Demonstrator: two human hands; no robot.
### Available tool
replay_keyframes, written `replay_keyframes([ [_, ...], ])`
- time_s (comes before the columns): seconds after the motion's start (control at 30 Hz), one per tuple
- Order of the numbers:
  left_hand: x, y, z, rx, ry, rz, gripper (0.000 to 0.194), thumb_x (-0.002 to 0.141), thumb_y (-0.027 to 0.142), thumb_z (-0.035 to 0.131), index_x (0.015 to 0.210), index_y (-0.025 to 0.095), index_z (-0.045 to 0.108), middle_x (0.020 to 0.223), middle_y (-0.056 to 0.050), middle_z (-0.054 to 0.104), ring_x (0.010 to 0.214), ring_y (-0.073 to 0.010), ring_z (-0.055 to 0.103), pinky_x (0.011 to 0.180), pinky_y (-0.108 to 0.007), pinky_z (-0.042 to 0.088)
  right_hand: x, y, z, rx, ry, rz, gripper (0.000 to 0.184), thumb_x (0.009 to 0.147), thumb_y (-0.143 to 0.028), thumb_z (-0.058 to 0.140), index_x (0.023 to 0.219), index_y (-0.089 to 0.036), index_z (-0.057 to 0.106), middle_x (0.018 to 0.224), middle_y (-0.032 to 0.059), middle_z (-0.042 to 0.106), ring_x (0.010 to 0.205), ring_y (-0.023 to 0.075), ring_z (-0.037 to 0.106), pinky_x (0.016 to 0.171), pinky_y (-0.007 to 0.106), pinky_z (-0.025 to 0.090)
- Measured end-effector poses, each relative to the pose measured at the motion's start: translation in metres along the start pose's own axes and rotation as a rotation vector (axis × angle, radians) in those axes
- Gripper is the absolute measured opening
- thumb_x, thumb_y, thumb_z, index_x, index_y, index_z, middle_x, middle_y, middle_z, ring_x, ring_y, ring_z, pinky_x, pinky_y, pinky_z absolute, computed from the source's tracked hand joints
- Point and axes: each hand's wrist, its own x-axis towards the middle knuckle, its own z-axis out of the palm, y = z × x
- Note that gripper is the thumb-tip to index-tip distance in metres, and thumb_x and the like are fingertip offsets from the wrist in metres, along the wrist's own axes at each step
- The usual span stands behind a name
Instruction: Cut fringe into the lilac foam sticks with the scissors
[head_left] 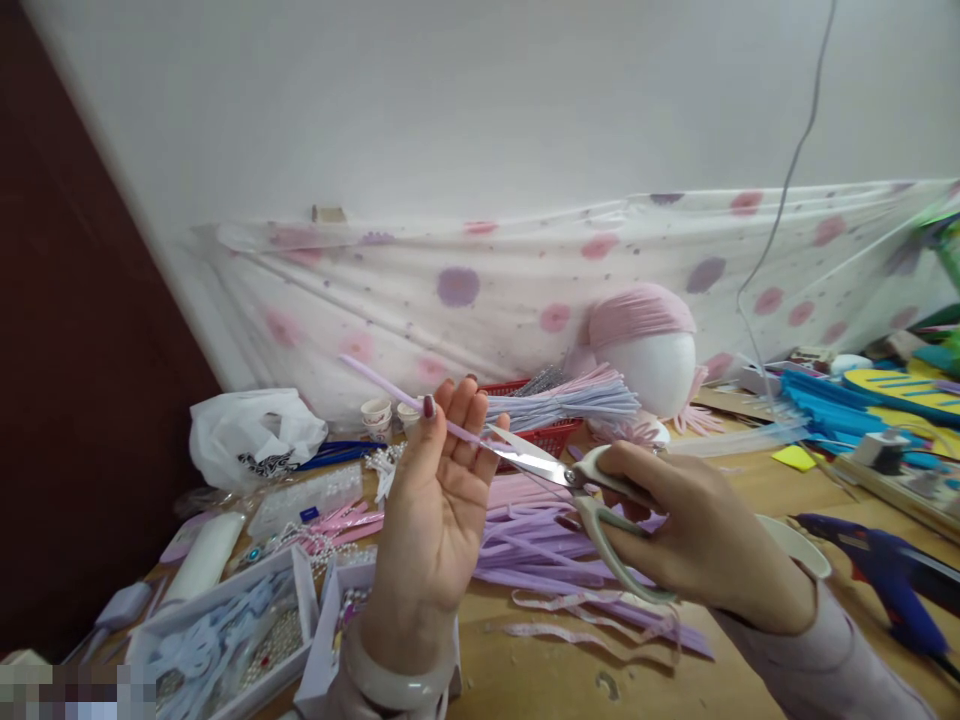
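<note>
My left hand is raised over the table, palm up, and pinches a thin lilac pipe cleaner under the thumb. One end of it points up and left, while the other runs across the fingers toward the scissors. In my right hand are scissors with pale handles, fingers through the loops. Their blades are slightly apart and meet the pipe cleaner near my left fingertips; whether they touch it I cannot tell. Below both hands lie many lilac pipe cleaners and a curled printed ribbon.
A red basket with bundled pipe cleaners and a white foam head stand behind. Boxes of trims and a white plastic bag are at left. A blue glue gun and a power strip lie right.
</note>
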Motion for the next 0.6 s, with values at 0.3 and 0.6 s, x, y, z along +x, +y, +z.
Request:
replay_keyframes([
  [0.3, 0.007, -0.005, -0.009, 0.052, -0.161, 0.175, 0.019, 0.09, 0.008, 0.055, 0.076, 0.017, 0.066, 0.094, -0.007, 0.078, 0.089, -0.0164, 0.074, 0.095, -0.034, 0.053, -0.001, -0.004, -0.007, 0.233, -0.047, 0.089, 0.022, 0.082, -0.03, 0.066, 0.075, -0.022, 0.047, 0.06, -0.0056, 0.046, 0.051, 0.009, 0.039, 0.047, 0.022, 0.033],
  [0.6, 0.0, -0.001, -0.009, 0.075, -0.351, 0.049, 0.028, 0.092, 0.01, 0.051, 0.075, 0.018, 0.071, 0.104, -0.008, 0.077, 0.098, -0.0202, 0.073, 0.089, -0.041, 0.058, 0.0, -0.005, -0.004, 0.03, -0.035, 0.007, 0.018, 0.079, -0.027, 0.064, 0.078, -0.022, 0.047, 0.058, -0.0068, 0.049, 0.05, 0.0083, 0.043, 0.049, 0.022, 0.031],
])
